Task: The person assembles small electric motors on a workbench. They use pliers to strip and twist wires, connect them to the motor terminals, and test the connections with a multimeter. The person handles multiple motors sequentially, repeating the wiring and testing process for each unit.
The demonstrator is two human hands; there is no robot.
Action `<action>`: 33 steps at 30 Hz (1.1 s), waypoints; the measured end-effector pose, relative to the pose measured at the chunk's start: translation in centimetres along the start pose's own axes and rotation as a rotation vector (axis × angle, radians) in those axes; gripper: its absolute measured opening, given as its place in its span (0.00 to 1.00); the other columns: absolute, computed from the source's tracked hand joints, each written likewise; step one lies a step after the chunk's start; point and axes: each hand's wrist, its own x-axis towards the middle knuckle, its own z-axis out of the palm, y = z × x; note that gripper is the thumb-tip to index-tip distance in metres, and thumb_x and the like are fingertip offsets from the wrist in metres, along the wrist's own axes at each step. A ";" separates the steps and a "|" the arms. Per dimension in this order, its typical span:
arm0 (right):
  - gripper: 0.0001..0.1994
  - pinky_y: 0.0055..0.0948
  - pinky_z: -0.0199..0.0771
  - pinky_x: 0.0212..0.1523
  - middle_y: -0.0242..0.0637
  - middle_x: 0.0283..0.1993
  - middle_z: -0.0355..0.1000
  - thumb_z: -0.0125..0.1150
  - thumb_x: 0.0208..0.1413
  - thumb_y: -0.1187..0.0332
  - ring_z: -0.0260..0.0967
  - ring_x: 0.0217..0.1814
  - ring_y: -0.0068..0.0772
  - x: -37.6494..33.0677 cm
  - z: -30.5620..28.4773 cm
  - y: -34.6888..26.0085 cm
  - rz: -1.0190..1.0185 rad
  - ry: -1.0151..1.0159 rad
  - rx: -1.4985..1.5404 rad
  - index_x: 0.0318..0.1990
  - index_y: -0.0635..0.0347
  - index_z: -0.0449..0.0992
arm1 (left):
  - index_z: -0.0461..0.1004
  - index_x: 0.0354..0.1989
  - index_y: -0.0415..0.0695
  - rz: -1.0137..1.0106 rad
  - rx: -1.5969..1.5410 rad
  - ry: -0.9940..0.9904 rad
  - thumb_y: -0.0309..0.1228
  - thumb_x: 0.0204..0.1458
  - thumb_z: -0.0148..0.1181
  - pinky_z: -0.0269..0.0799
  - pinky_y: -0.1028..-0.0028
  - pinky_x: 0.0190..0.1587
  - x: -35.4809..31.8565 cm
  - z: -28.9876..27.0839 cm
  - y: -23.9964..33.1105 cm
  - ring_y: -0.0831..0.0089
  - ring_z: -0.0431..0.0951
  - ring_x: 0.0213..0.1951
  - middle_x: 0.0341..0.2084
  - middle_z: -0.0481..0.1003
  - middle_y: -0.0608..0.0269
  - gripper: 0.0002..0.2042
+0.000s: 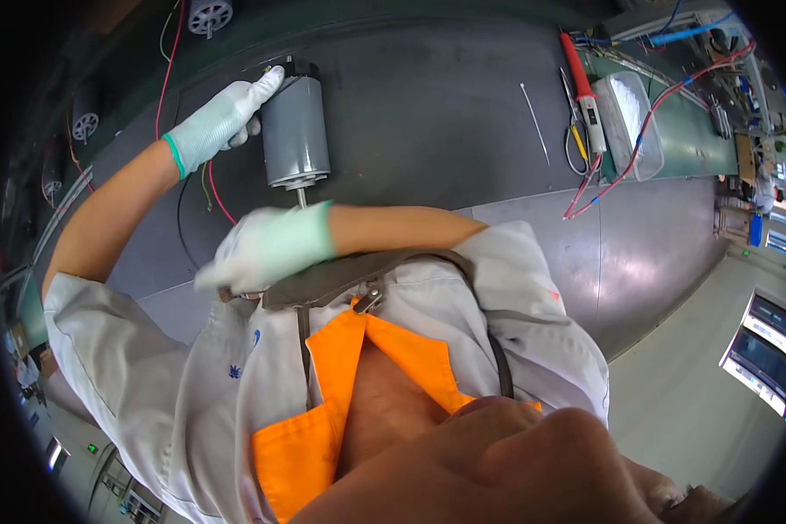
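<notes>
A grey cylindrical electric motor (295, 131) lies on the dark worktop, its black end cap away from me and its metal shaft pointing toward me. My left hand (236, 112), in a white glove with a green cuff, grips the motor at its far left side. One outstretched digit rests by the end cap while other fingers curl beside the casing. My right hand (266, 249), gloved too, reaches across my body to the left, just nearer than the shaft. Motion smears its fingers, so what they hold cannot be made out. Red, yellow and black wires (214, 194) run between the hands.
On the right lie a white cable tie (535, 125), scissors (576, 144) and a red-and-white handheld tool (585, 96) with a red cord. Beside them stands a clear plastic box (630, 122) with white contents. Another motor (210, 16) sits at the far left.
</notes>
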 end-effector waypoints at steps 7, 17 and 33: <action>0.12 0.38 0.79 0.50 0.44 0.41 0.83 0.66 0.60 0.62 0.80 0.45 0.46 -27.3 -11.8 3.7 1.011 1.125 -0.388 0.46 0.57 0.85 | 0.77 0.39 0.35 0.286 0.236 0.304 0.66 0.67 0.33 0.71 0.52 0.50 1.5 4.7 -2.0 0.41 0.78 0.42 0.31 0.78 0.40 0.40; 0.05 0.47 0.78 0.43 0.50 0.35 0.79 0.65 0.51 0.68 0.79 0.40 0.52 -31.8 -12.8 10.1 1.352 0.585 -1.172 0.33 0.58 0.82 | 0.76 0.36 0.37 0.449 0.189 0.038 0.59 0.68 0.43 0.71 0.63 0.34 -0.2 7.3 -0.3 0.59 0.76 0.27 0.21 0.73 0.52 0.32; 0.18 0.28 0.86 0.40 0.51 0.48 0.78 0.65 0.63 0.72 0.81 0.43 0.35 -14.8 -5.8 -1.5 0.438 1.207 1.121 0.57 0.73 0.72 | 0.81 0.33 0.39 -0.036 -0.069 -0.469 0.57 0.62 0.56 0.59 0.80 0.13 -3.9 0.1 3.1 0.85 0.64 0.11 0.14 0.70 0.68 0.28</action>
